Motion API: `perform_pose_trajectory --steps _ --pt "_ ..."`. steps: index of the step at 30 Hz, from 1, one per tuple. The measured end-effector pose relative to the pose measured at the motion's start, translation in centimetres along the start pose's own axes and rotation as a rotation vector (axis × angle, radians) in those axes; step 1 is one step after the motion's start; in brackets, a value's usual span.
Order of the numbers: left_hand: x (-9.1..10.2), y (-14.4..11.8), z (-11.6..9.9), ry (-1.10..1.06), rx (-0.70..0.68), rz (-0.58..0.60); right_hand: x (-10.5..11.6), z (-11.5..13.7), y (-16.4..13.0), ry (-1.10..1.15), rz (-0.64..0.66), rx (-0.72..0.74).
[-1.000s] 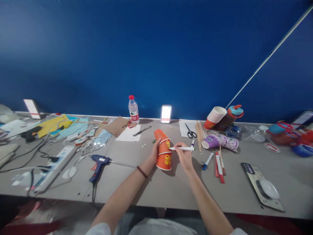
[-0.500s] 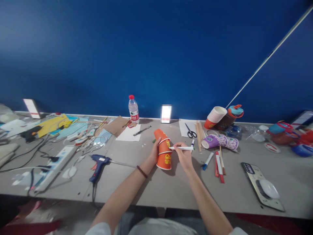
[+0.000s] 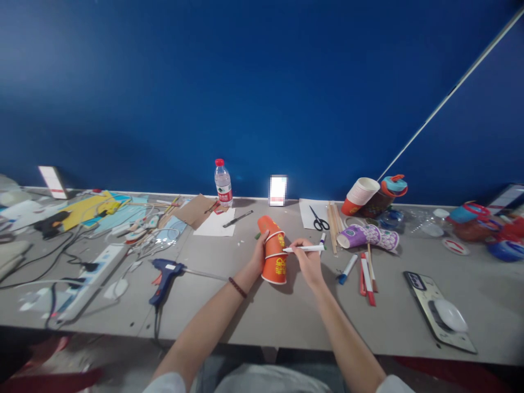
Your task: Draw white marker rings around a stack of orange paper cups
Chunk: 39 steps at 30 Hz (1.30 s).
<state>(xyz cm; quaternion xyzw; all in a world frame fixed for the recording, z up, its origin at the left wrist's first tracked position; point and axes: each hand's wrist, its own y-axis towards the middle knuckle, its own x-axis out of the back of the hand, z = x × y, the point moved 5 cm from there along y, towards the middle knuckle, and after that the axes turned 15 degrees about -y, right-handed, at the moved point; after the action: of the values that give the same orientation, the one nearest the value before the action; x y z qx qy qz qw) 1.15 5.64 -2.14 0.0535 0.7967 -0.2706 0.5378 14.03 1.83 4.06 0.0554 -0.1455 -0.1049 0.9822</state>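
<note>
A curved row of orange paper cups [image 3: 275, 269], joined end to end and printed with yellow characters, is held over the table by my left hand [image 3: 259, 252], whose fingers wrap its left side. My right hand [image 3: 308, 263] pinches a white marker [image 3: 307, 249] with a green end. The marker's tip points left and is at or very near the cups' right side; whether it touches I cannot tell. A blue glue gun [image 3: 164, 278] lies left of my left arm. Right of my right hand are a blue-capped marker [image 3: 347, 269] and a red marker [image 3: 367, 279].
Behind my hands stand a water bottle [image 3: 223, 185] and a lit phone [image 3: 278, 190]. Black scissors [image 3: 319, 220], a stack of cups [image 3: 360, 195] and purple joined cups [image 3: 368, 236] lie to the right. A power strip [image 3: 96, 281] with tangled cables occupies the left. A phone [image 3: 426, 295] rests at front right.
The marker tip and my right hand have shifted very slightly downward along the cups. My left hand and the cups look almost the same.
</note>
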Motion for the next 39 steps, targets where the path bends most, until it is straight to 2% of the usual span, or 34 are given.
perform_pose_trajectory --steps 19,39 --pt "-0.3 -0.2 0.2 -0.040 0.050 0.040 0.0 -0.7 0.0 0.012 0.005 -0.046" --pt "-0.1 0.0 0.1 -0.015 0.001 0.018 0.1 -1.4 0.2 0.003 -0.028 -0.025"
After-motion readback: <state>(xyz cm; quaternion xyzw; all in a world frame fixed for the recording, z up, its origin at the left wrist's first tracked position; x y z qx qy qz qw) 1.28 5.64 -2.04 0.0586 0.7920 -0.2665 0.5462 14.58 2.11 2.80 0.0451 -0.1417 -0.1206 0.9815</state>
